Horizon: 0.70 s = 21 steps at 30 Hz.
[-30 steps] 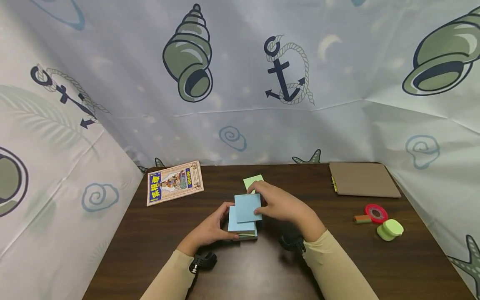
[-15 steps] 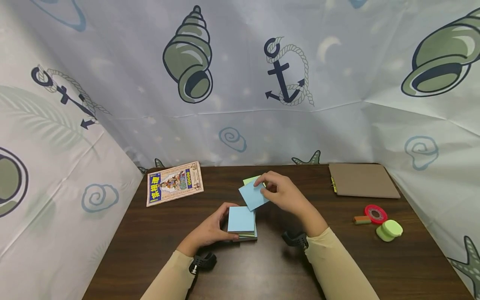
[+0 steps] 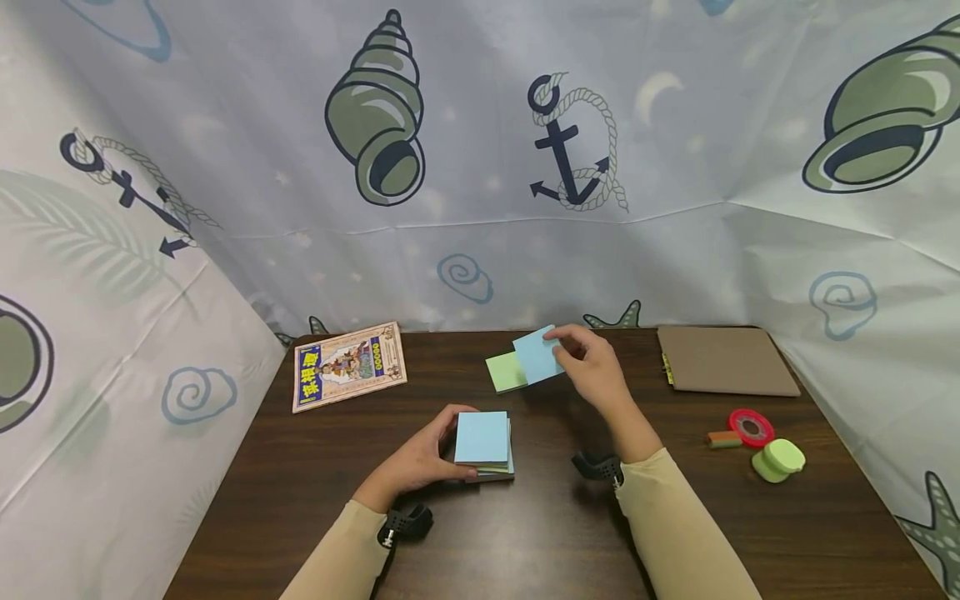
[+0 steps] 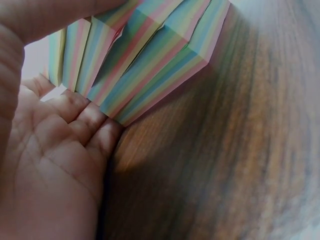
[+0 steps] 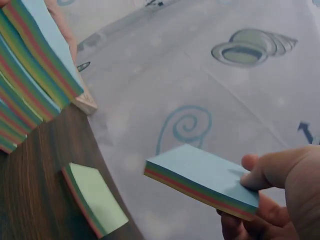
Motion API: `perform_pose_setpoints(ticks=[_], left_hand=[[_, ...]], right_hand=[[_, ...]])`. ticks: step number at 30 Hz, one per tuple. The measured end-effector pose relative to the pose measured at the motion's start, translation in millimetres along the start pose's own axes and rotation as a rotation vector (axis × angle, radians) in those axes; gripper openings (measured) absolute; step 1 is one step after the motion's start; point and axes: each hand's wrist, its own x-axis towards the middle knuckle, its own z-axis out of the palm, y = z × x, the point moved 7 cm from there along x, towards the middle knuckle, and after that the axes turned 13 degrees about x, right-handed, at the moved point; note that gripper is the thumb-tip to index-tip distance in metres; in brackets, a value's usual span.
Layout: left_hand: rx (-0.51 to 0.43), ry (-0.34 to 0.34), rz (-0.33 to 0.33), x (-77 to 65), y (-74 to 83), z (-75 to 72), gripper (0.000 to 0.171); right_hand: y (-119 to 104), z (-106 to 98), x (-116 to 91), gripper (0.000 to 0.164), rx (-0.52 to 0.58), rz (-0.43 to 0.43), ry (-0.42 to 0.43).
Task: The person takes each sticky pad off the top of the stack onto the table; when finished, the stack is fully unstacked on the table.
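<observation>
Booklet (image 3: 350, 367) with a colourful cover lies slantwise at the far left of the dark wooden tabletop (image 3: 300, 517); nearer the person, the left hand (image 3: 418, 457) reaches in from a cream sleeve, a black band at its wrist; its thumb and fingers are curled round a stack of sticky-note pads (image 3: 482, 437), topped by a pale blue sheet, the pads slightly out of line with one another; in the left wrist view their edges show bands of pink, yellow, green and blue; beyond the stack and a little right of it, a pale green pad (image 3: 506, 373) lies on the tabletop; just right of that one, a loose blue pad (image 3: 537, 356) is held up and tilted, apart from the green pad in the right wrist view; the right hand (image 3: 594, 367) pinches it at one end, thumb on the blue face and the other fingers beneath; farther right, at the back, lies a flat brown folder (image 3: 729, 358) with a yellow bit at its left edge; in front of it sit a small orange-and-green block (image 3: 723, 438), a red ring (image 3: 738, 425) and a lidded light green jar (image 3: 780, 458), close together.
</observation>
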Motion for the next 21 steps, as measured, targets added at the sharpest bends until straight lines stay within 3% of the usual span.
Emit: perform_pose_setpoints(ticks=[7, 14, 17, 21], left_hand=[[-0.005, -0.002, -0.012, 0.1, -2.6, 0.1, 0.092], [-0.006, 0.000, -0.014, -0.6, -2.6, -0.3, 0.092], [-0.003, 0.001, -0.015, -0.6, -1.8, -0.1, 0.092], [-0.002, 0.003, -0.013, -0.3, -0.4, -0.1, 0.092]], right_hand=[[27, -15, 2, 0.018, 0.077, 0.073, 0.124], [63, -16, 1, 0.018, 0.081, 0.143, 0.182], [82, -15, -1, 0.020, 0.045, 0.173, 0.188], [96, -13, -1, 0.023, -0.100, 0.146, 0.160]])
